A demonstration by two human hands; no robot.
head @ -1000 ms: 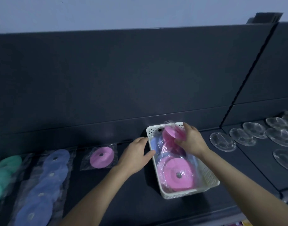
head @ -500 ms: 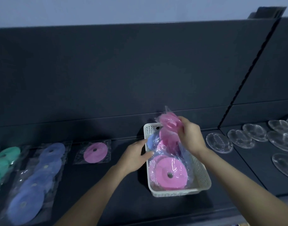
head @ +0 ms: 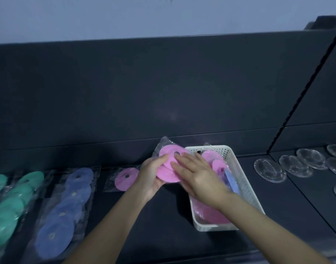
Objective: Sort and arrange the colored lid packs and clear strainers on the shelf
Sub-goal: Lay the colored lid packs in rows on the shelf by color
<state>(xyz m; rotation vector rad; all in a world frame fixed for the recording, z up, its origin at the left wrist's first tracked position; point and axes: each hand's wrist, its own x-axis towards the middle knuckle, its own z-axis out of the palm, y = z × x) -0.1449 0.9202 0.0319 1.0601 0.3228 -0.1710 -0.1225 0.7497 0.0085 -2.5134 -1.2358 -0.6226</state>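
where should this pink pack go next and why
Probably lay the held pink lid pack down beside the lone pink pack on the shelf. The left hand grips it, the right hand rests flat on it, just left of the basket, and colours lie grouped.

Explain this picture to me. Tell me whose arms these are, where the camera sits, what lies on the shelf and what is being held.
No machine here: a person works bare-handed, and the one camera sits on their head, looking down at the hands. The left hand grips a pink pack of lids from below, and the right hand lies flat on top of it with straight fingers. They are beside a white basket that holds more packs. On the dark shelf lie, from the left, green packs, blue packs and a lone pink pack; clear strainers lie to the right.
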